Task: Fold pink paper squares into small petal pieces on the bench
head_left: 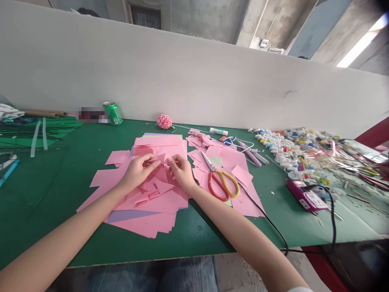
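My left hand (140, 170) and my right hand (181, 169) are close together over a pile of pink paper sheets (164, 222). Between them is a small piece of pink paper (160, 157), pinched by the fingers of both hands. Folded pink paper pieces (154, 194) lie on the sheets just below my hands. Scissors (220, 182) with one red and one yellow handle loop rest to the right of my right hand, on more pink paper. A pink paper flower ball (164, 121) sits behind the pile.
A green can (112, 113) stands at the back left, by the white partition (194, 81). On the right are a glue stick (219, 132), many small spools or caps (291, 152) and a magenta power strip (306, 197) with a black cable. Green wires (57, 127) lie far left.
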The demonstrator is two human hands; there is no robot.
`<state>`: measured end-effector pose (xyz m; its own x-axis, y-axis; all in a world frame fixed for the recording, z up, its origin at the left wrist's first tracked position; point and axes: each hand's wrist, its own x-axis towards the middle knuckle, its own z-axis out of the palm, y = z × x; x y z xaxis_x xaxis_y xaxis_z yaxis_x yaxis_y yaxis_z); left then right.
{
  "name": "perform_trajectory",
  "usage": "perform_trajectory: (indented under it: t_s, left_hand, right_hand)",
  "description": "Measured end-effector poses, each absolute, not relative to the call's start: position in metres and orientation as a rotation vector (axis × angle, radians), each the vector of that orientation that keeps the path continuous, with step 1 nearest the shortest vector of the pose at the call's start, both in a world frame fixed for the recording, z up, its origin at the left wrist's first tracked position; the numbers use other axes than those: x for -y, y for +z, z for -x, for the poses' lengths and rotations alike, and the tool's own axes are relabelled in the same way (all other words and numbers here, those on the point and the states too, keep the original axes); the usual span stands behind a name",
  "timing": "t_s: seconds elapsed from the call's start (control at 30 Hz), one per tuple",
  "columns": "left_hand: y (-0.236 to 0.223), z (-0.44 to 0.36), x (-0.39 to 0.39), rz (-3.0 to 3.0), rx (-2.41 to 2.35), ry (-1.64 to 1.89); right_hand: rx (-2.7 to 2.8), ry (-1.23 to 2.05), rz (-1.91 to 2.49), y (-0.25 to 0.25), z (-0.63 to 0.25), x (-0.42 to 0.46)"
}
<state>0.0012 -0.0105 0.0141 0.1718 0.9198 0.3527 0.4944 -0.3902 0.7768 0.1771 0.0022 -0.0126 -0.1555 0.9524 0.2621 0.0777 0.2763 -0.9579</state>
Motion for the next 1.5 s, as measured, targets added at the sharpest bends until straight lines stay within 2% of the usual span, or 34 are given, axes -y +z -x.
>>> perform_trajectory:
  t_s: [0.53, 0.87, 1.23, 1.5]
  left_hand:
    - [0.0083, -0.0001, 0.0097, -1.953, -1.297, 1.079]
    - [0.0049, 0.0017, 0.0071, -1.905, -1.305, 1.086]
    - [0.0060, -0.0014, 0.0101, -1.816, -1.336, 1.345]
    - [0.0089, -0.0032, 0.0109, -1.773, -1.312, 1.376]
  right_hand:
    - [1.603, 0.943, 0.940, -0.0113, -0.1742, 0.0005]
    - [1.480, 1.080, 0.897, -0.0123, -0.1740, -0.0019]
    - [1.326, 1.185, 0.997, -0.0180, -0.1713, -0.0075]
    - [1.555, 1.177, 0.953, -0.0130, -0.1742, -0.0071]
